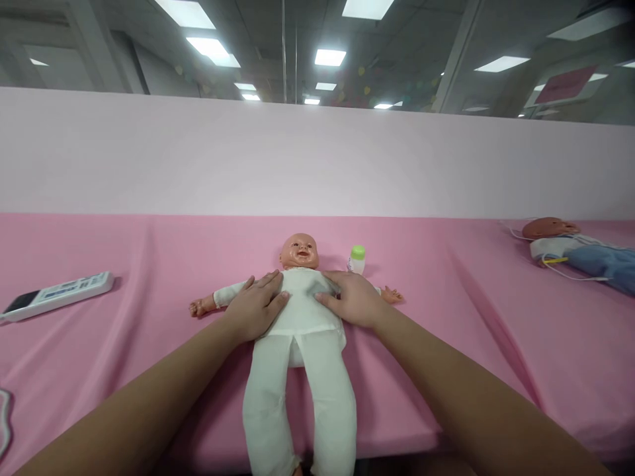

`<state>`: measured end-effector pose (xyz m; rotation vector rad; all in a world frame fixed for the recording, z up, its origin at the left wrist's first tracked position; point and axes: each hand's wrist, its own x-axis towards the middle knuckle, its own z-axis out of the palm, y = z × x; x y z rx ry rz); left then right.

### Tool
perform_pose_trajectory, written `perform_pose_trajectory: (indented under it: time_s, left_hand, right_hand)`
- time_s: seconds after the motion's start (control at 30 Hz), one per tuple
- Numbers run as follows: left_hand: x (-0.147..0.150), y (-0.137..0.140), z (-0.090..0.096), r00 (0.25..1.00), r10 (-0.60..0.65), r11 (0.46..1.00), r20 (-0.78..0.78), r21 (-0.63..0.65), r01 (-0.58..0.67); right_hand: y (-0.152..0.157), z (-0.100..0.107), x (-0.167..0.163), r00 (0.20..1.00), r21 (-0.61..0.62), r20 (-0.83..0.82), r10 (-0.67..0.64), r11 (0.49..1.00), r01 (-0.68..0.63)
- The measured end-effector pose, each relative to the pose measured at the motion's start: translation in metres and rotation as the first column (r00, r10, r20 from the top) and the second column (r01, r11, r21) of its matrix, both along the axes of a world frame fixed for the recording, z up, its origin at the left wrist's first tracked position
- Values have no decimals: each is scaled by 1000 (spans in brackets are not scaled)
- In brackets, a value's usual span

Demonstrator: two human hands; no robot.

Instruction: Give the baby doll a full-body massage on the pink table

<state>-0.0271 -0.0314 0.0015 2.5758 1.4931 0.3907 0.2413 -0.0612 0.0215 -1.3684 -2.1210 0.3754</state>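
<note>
We take the doll as our landmark: it lies on its back on a pink cloth, face upward, head at the far end, its white-clothed legs reaching toward us across the near edge. Its arms stretch out to either side, and their small moulded fingers emerge from the sleeves. We see the left hand laid palm down over the left side of the doll's chest and shoulder as we look at it, fingers extended and nearly together, thumb set apart on the torso; it is unclosed and has hold of nothing. The right hand rests likewise on the opposite side, its thumb spread from its fingers across the white top, where the cloth wrinkles slightly; it too appears unclosed, although we cannot fully tell whether the fingertips nip a little fabric. Just right of the doll's head, beyond the right hand, stands a small bottle with a green cap. Well to the left of the doll we find a slim white device with a dark end. Well to its right lies a second doll in blue and white, with thin pale tubing about it. Behind the doll rises a pale wall, topped by glass.
</note>
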Motion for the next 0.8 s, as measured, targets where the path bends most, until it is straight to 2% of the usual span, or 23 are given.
perform_pose_trajectory:
  time_s: [0.07,0.13,0.2,0.27,0.33,0.43,0.6,0.73,0.8]
  left_hand:
    - [0,-1,-2,1000,22,1000,11,-5,-22]
    - [0,-1,-4,999,37,999,24,-5,-37]
    - [2,-2,-4,999,46,999,29,-4,-45]
    - [3,-2,-4,999,46,999,27,-7,-46]
    - [3,-2,-4,999,47,999,29,-13,-46]
    - [4,-3,-4,998,43,999,41,-20,-42]
    - [5,-4,0,998,27,999,63,-39,-25]
    - [1,-7,4,994,35,999,107,-30,-32]
    - [-2,-12,7,981,-60,998,182,4,61]
  right_hand:
    - [-8,0,-6,990,163,-102,97,983,-80]
    - [-18,-1,-14,936,260,-171,309,930,-259]
    - [-27,-2,-23,845,264,-169,507,850,-456]
    - [-30,-3,-29,807,197,-135,575,814,-547]
    - [-26,-6,-31,832,116,-83,549,835,-539]
    - [-9,-9,-25,897,35,13,442,896,-443]
    - [13,-9,-2,976,-91,124,180,981,-169]
    - [13,-2,11,991,-251,123,57,968,-24]
    - [11,1,13,994,-282,101,41,959,-11]
